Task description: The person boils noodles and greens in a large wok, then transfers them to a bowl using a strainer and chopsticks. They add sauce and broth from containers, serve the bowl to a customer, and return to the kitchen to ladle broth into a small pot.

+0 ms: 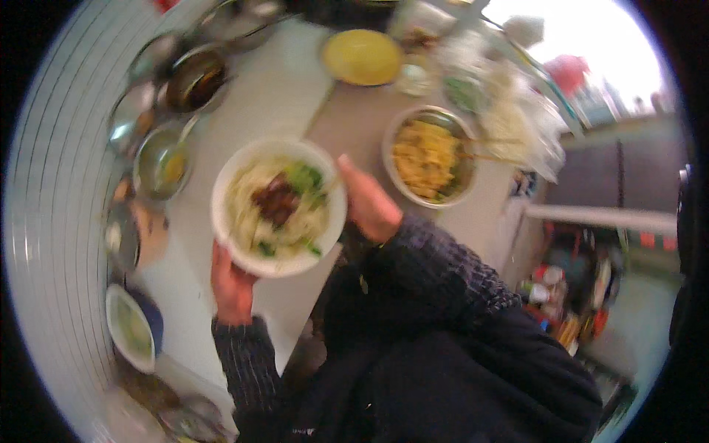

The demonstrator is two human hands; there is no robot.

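Note:
A white bowl (222, 185) of pale noodles, topped with brown meat pieces and leafy greens, is held up between both hands over the counter. My left hand (234, 290) supports its lower left side, partly beneath the bowl. Against the bowl's right side lies my right hand (370, 205), fingers pointing up along the rim. Right of that hand stands a metal bowl (389, 166) of yellowish food pieces with some greens, and what look like chopsticks (498, 159) lie across its right rim. The picture is somewhat blurred.
A yellow bowl (363, 57) stands at the counter's far side. Metal bowls, one with dark sauce (196, 80) and one with a spoon (160, 163), line the left wall above a dark-sided basin (130, 326). Clear plastic bags (515, 111) and greens (464, 93) lie at the upper right.

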